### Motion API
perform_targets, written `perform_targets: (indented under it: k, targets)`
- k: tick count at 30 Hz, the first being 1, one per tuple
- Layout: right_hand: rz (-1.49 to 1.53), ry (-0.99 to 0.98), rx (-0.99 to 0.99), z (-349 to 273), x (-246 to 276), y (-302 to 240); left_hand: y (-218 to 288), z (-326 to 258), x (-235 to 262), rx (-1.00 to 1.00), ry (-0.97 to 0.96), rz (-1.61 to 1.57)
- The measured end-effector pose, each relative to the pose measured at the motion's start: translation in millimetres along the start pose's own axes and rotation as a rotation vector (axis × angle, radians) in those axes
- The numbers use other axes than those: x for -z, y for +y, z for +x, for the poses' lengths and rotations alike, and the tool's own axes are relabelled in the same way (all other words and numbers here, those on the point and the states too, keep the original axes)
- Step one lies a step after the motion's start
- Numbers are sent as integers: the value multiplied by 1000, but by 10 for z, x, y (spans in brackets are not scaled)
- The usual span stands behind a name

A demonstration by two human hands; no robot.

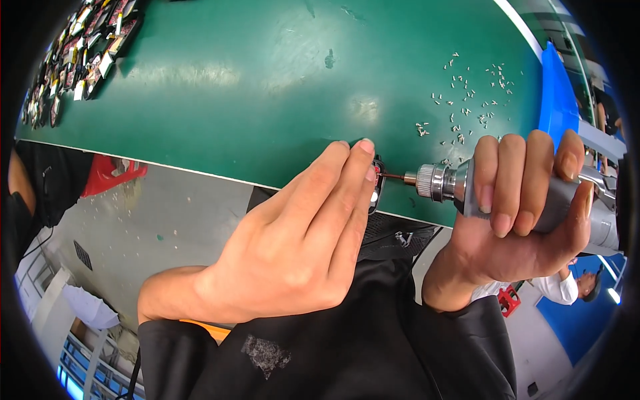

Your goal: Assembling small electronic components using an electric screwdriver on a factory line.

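Note:
My left hand (293, 240) lies over a small black-cased device (376, 200) at the near edge of the green table (253, 87). Its fingers press the device from the left and cover most of it; a bit of red and white shows inside. In my right hand (517, 207) is a grey electric screwdriver (437, 182) with a ridged metal collar, lying nearly level and aimed left. The thin bit (395, 176) reaches the device beside my left fingertips. Whether a screw sits under its tip, I cannot tell.
Many small loose screws (490, 119) are scattered beyond the screwdriver. A blue bin (559, 93) stands at the table's right end. Similar devices (83, 57) are heaped at the far left. A red stool (113, 177) and a person in dark clothing (57, 177) are at the left.

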State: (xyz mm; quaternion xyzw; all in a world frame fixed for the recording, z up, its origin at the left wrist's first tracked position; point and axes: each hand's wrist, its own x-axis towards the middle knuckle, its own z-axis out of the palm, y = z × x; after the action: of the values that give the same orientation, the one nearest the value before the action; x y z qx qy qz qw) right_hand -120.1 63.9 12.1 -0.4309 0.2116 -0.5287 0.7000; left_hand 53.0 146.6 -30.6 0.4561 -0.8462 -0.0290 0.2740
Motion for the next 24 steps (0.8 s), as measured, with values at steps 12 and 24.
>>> perform_targets:
  k: [12, 24]
  targets:
    - [-70, -64, -77, 70, 10, -29, -10, -18, -94, -5, 82, -3]
    - [-91, -356, -49, 265, -60, 150, -32, -28, -27, -2, 14, -10]
